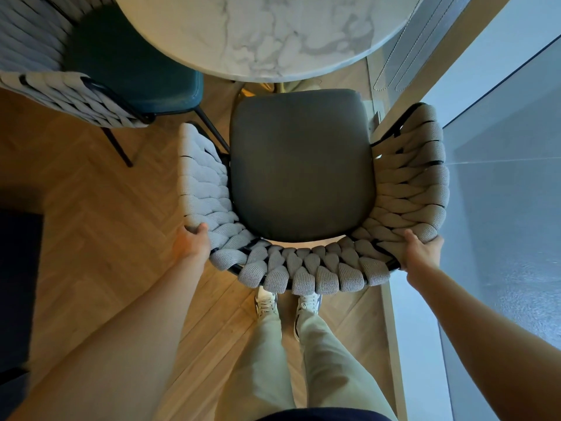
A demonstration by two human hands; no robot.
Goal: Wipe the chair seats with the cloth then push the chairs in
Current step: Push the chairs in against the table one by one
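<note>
Wooden floor (100,208) ran under a round marble tabletop (258,34) by a big window. The gray chair (300,165) stood just in front of the person, its seat only a little way under the tabletop, so it was probably ready for a push. The left hand (192,241) gripped the woven back on one side. The right hand (420,250) gripped the other side, likely to keep it straight. No cloth showed. Another chair (127,62), with a blue seat, sat partly tucked under.
</note>
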